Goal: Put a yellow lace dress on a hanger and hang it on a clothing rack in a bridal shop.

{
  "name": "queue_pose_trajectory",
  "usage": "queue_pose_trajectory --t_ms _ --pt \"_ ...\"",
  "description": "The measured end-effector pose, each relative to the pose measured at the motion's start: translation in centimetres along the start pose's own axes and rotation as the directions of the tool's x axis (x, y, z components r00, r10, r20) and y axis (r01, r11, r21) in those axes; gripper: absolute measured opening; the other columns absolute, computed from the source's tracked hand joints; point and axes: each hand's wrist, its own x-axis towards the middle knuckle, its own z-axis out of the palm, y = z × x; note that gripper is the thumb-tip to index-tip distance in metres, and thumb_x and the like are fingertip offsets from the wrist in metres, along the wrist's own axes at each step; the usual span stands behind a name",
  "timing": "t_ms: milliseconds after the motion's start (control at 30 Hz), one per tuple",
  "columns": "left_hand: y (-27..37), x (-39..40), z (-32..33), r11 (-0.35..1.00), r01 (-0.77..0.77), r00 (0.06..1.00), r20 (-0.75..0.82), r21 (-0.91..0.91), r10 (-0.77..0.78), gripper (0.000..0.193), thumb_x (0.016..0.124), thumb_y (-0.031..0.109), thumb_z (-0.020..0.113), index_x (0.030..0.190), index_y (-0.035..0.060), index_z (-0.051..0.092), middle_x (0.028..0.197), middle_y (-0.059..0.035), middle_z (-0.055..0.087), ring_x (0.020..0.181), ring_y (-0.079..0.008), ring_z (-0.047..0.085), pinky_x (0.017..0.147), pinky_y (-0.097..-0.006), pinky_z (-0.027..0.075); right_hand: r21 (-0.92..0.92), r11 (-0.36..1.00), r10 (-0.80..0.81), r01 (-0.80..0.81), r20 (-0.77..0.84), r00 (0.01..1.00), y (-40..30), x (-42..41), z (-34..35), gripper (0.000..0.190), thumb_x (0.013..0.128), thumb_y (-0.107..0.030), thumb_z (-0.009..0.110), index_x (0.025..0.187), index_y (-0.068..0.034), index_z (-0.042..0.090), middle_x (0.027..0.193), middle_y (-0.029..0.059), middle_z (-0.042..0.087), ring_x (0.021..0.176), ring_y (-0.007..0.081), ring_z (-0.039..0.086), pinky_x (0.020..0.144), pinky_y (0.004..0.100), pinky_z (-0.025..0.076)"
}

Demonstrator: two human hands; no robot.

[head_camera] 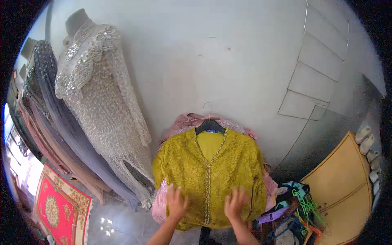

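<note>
An olive-yellow lace blouse (186,159) with beaded trim round the neck and down the front lies spread before me on a black hanger (210,125), its metal hook upward. Over the lower left of the blouse is my left hand (177,203), fingers spread and slightly blurred. Likewise spread and blurred, my right hand (235,203) is over its lower right. Neither hand grips anything visible; whether they touch the lace is unclear. Pink garments (186,122) show behind and beneath the blouse.
Mannequins at left wear a silvery sequinned gown (101,113) and other long dresses (61,101). A red patterned rug (65,211) lies lower left. At right are green plastic hangers (306,203) in a pile, a wooden cabinet (340,180), shoes (367,144) and a wire rack (312,88) against the wall.
</note>
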Motion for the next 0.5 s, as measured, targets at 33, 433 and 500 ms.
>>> queue_pose_trajectory --t_ms 33,433,500 --pt "0.9 1.5 1.4 0.996 -0.06 0.998 0.039 0.064 0.058 0.059 0.083 0.034 0.053 0.133 0.0086 0.034 0.139 -0.0233 0.024 0.129 -0.0376 0.022 0.104 -0.0543 0.013 0.007 0.993 -0.118 0.118 0.087 0.989 -1.1 1.0 1.0 0.044 0.089 -0.03 0.047 0.129 -0.014 0.041 0.14 0.0159 0.026 0.128 0.0372 0.022 0.098 0.0579 0.016" --pt "-0.8 4.8 7.8 0.965 -0.209 0.954 0.249 0.156 0.167 0.057 0.082 0.046 0.046 0.13 0.0156 0.043 0.138 -0.0188 0.03 0.127 -0.036 0.029 0.1 -0.0563 0.019 0.047 0.888 -0.447 0.458 0.328 0.832 -0.3 5.6 4.9 0.044 0.086 -0.045 0.045 0.129 -0.033 0.043 0.131 0.0028 0.045 0.119 0.0222 0.041 0.09 0.0652 0.017" --pt "-2.0 5.0 6.8 0.97 -0.194 0.949 0.277 0.144 0.149 0.059 0.081 0.049 0.048 0.13 0.0172 0.043 0.138 -0.0179 0.031 0.127 -0.0362 0.028 0.101 -0.0561 0.019 0.089 0.9 -0.421 0.427 0.429 0.799 1.9 6.2 3.4 0.048 0.085 -0.05 0.044 0.13 -0.035 0.04 0.133 0.006 0.043 0.121 0.0249 0.039 0.085 0.0688 0.022"
